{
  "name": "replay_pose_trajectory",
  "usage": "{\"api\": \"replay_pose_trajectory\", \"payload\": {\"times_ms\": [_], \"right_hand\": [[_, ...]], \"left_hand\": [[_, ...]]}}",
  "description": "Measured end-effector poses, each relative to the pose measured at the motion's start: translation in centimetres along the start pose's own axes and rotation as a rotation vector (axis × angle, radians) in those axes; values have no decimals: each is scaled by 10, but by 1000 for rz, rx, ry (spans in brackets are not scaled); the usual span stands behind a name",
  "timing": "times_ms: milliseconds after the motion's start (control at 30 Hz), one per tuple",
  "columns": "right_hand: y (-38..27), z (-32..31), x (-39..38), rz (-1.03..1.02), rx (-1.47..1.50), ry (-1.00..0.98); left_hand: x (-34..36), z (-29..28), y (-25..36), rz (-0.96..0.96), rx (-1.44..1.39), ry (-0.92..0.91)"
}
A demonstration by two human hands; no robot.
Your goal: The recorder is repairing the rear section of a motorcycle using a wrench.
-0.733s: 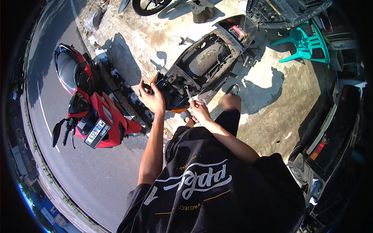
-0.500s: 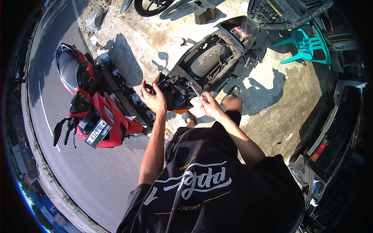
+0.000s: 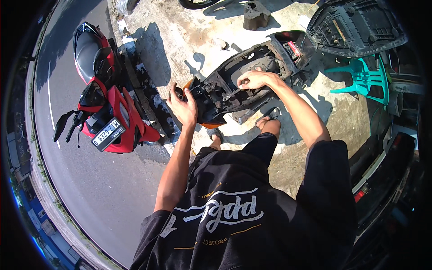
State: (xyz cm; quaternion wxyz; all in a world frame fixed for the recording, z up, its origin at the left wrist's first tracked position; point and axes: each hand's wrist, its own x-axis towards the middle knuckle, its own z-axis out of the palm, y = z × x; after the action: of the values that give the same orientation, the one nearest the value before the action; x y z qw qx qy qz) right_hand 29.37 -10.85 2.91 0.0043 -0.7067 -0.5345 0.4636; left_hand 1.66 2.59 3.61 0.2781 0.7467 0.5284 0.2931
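A motorbike's stripped frame (image 3: 220, 72), with dark inner parts and orange panels (image 3: 211, 126) at its near left end, lies in front of me. My left hand (image 3: 183, 108) rests against that orange and black end, fingers and thumb spread on either side of a dark part. My right hand (image 3: 253, 80) is closed round a silver spanner (image 3: 231, 94), above the middle of the frame. The spanner's far end points left and down to the frame's inner parts; whether it sits on a bolt cannot be made out.
A red scooter (image 3: 121, 112) stands on the road at the left. A green plastic chair (image 3: 364, 78) and an upturned black seat base (image 3: 355, 29) are at the far right. Beyond the frame is a dark stump-like block (image 3: 256, 15). My sandalled foot (image 3: 269, 116) is beside the frame.
My right hand has swung away from me and to the right, turning the spanner from the near side to over the frame. My left hand stays at the orange end. The view has shifted slightly.
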Motion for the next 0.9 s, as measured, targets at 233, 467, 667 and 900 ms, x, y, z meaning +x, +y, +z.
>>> {"api": "replay_pose_trajectory", "payload": {"times_ms": [233,467,667,900], "right_hand": [[-5,-12,29,-99,-163,-46],[-2,-2,36,-163,-132,26],[-9,-19,30,-152,-174,3],[-5,-14,29,-198,-173,40]], "left_hand": [[-1,4,-4,18,19,46],[-1,4,3,-1,35,40],[-1,4,3,-12,13,20],[0,4,1,35,36,32]]}}
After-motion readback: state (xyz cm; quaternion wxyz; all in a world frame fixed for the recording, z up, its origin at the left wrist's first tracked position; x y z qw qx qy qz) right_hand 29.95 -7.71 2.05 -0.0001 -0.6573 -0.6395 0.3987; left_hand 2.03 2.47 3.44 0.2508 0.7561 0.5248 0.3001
